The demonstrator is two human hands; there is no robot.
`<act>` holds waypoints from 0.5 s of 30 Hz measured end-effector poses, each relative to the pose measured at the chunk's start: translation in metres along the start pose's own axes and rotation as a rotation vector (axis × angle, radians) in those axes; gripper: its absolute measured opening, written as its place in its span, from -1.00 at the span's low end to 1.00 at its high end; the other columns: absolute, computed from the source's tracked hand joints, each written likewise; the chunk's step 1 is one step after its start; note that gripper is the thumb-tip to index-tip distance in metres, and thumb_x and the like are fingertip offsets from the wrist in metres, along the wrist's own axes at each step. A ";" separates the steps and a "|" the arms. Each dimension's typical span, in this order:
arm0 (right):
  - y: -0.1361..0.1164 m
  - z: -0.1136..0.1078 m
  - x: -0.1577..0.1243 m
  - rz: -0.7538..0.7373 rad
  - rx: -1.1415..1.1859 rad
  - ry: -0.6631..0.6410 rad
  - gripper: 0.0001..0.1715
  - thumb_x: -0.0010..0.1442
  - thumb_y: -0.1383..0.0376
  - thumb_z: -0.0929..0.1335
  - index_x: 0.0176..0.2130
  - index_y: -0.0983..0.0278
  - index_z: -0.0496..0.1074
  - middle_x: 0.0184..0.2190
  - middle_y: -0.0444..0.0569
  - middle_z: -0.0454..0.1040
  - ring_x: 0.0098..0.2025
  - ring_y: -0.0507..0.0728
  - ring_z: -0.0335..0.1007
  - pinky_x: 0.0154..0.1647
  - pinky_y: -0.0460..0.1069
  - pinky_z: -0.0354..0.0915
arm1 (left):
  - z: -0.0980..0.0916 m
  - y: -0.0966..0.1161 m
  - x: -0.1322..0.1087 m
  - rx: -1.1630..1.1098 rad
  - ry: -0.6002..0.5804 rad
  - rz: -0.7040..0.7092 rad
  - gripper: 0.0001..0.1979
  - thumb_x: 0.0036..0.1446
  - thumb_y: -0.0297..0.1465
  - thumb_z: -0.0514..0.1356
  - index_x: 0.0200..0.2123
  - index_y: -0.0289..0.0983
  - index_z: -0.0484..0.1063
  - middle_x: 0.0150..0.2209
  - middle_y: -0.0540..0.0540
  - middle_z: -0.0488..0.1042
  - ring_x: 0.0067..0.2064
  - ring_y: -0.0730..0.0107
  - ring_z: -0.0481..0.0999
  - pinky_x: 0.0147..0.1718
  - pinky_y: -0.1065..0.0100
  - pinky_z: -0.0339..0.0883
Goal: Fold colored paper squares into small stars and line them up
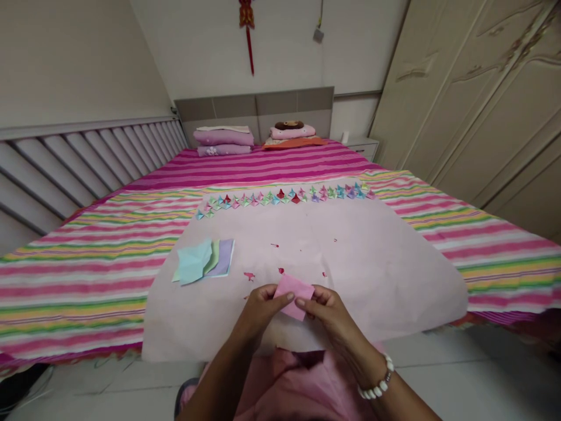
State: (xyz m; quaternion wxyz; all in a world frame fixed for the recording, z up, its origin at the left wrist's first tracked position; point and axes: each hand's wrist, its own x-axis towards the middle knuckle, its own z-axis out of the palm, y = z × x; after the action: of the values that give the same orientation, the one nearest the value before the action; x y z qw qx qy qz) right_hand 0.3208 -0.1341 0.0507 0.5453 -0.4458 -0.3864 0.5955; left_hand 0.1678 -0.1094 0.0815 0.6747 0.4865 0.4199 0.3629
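A small pink square of paper [294, 291] is held up between my two hands, over the near part of a large pale sheet [368, 257]. My left hand [262, 307] pinches its left side, with the thumb lying on top. On the right side, my right hand [328, 305] grips the paper between thumb and fingers; the fingertips behind it are hidden. To the left lies a loose stack of coloured paper squares [195, 260], light blue over green and purple. Small folded paper pieces [263, 199] in several colours stand in rows along the sheet's far edge.
The sheet lies on a bed with a striped cover [87, 234]. Small red paper scraps [249, 276] are scattered on the sheet. Folded bedding [223, 140] sits by the headboard [254, 108]. A slatted rail [105, 155] runs along the left; a wardrobe [464, 88] stands at the right.
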 end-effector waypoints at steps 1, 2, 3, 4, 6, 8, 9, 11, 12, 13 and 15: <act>0.001 0.001 0.000 0.001 0.011 -0.019 -0.68 -0.18 0.13 0.52 -0.52 0.31 0.46 -0.67 -0.20 0.31 -0.61 -0.04 0.07 -0.57 -0.11 0.03 | 0.001 -0.001 0.002 0.004 0.023 0.004 -0.73 -0.11 -0.24 0.33 -0.39 -0.34 0.56 -0.49 -0.04 0.52 -0.39 0.33 0.45 -0.35 0.37 0.26; 0.002 0.002 0.001 0.003 0.016 -0.039 -0.68 -0.17 0.12 0.51 -0.49 0.31 0.48 -0.65 -0.19 0.32 -0.60 -0.04 0.08 -0.56 -0.11 0.04 | 0.002 -0.002 0.003 0.007 0.043 0.008 -0.73 -0.11 -0.24 0.33 -0.41 -0.34 0.55 -0.50 -0.04 0.50 -0.40 0.33 0.44 -0.36 0.38 0.26; 0.004 0.003 0.001 0.005 0.014 -0.053 -0.68 -0.15 0.12 0.51 -0.49 0.31 0.49 -0.65 -0.19 0.33 -0.59 -0.04 0.08 -0.56 -0.11 0.03 | 0.002 -0.003 0.005 0.013 0.058 0.015 -0.73 -0.10 -0.24 0.32 -0.42 -0.35 0.54 -0.51 -0.03 0.49 -0.41 0.35 0.43 -0.37 0.38 0.26; 0.006 0.003 0.001 0.007 0.006 -0.061 -0.69 -0.14 0.11 0.50 -0.50 0.31 0.48 -0.65 -0.20 0.32 -0.60 -0.04 0.06 -0.56 -0.11 0.02 | 0.003 -0.004 0.007 0.025 0.063 0.022 -0.73 -0.10 -0.24 0.32 -0.43 -0.36 0.53 -0.53 -0.02 0.47 -0.43 0.36 0.41 -0.39 0.39 0.25; 0.009 0.003 0.001 0.016 -0.015 -0.056 -0.67 -0.12 0.10 0.49 -0.57 0.32 0.45 -0.69 -0.22 0.26 -0.61 -0.05 0.02 -0.57 -0.11 -0.02 | 0.004 -0.005 0.010 0.062 0.060 0.039 -0.73 -0.09 -0.23 0.31 -0.45 -0.37 0.52 -0.55 -0.01 0.43 -0.46 0.40 0.38 -0.43 0.41 0.21; 0.011 0.004 0.000 0.037 -0.026 -0.044 -0.63 -0.13 0.09 0.49 -0.61 0.32 0.42 -0.71 -0.22 0.24 -0.62 -0.05 0.01 -0.57 -0.11 -0.06 | 0.003 -0.004 0.013 0.110 0.059 0.060 -0.72 -0.09 -0.22 0.31 -0.50 -0.37 0.50 -0.59 0.01 0.39 -0.51 0.45 0.33 -0.49 0.44 0.17; 0.011 0.004 0.000 0.051 -0.025 -0.041 -0.62 -0.13 0.09 0.49 -0.62 0.33 0.42 -0.71 -0.22 0.26 -0.62 -0.05 0.02 -0.57 -0.11 -0.06 | 0.003 -0.003 0.015 0.127 0.060 0.070 -0.71 -0.08 -0.21 0.30 -0.51 -0.37 0.49 -0.60 0.02 0.37 -0.53 0.46 0.31 -0.51 0.44 0.15; 0.011 0.005 -0.002 0.071 -0.012 -0.036 -0.63 -0.14 0.09 0.50 -0.63 0.33 0.43 -0.69 -0.19 0.31 -0.62 -0.05 0.06 -0.57 -0.11 -0.03 | 0.002 0.000 0.018 0.142 0.053 0.090 -0.68 -0.06 -0.18 0.28 -0.54 -0.36 0.47 -0.63 0.03 0.35 -0.55 0.47 0.29 -0.53 0.44 0.13; 0.011 0.006 -0.003 0.077 -0.003 -0.030 -0.64 -0.14 0.09 0.50 -0.62 0.32 0.43 -0.69 -0.17 0.33 -0.62 -0.04 0.09 -0.56 -0.11 -0.02 | 0.003 0.001 0.019 0.139 0.047 0.100 -0.68 -0.05 -0.17 0.28 -0.55 -0.35 0.46 -0.64 0.04 0.34 -0.56 0.47 0.30 -0.53 0.43 0.13; 0.011 0.006 -0.004 0.081 0.006 -0.023 -0.65 -0.14 0.10 0.50 -0.62 0.32 0.44 -0.68 -0.16 0.35 -0.61 -0.03 0.11 -0.56 -0.10 0.00 | 0.003 0.002 0.020 0.134 0.045 0.105 -0.67 -0.05 -0.17 0.27 -0.56 -0.35 0.45 -0.65 0.04 0.33 -0.56 0.47 0.30 -0.54 0.43 0.14; 0.011 0.006 -0.005 0.081 0.018 0.000 -0.65 -0.14 0.11 0.50 -0.63 0.32 0.44 -0.68 -0.15 0.37 -0.61 -0.03 0.13 -0.56 -0.10 0.01 | 0.004 0.003 0.021 0.110 0.054 0.106 -0.66 -0.02 -0.16 0.25 -0.59 -0.33 0.42 -0.66 0.05 0.32 -0.58 0.49 0.29 -0.55 0.44 0.14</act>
State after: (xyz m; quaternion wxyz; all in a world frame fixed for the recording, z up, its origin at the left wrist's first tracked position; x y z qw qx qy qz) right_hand 0.3113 -0.1404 0.0425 0.5249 -0.4562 -0.3626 0.6203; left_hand 0.1793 -0.0906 0.0808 0.6152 0.5344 0.4308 0.3878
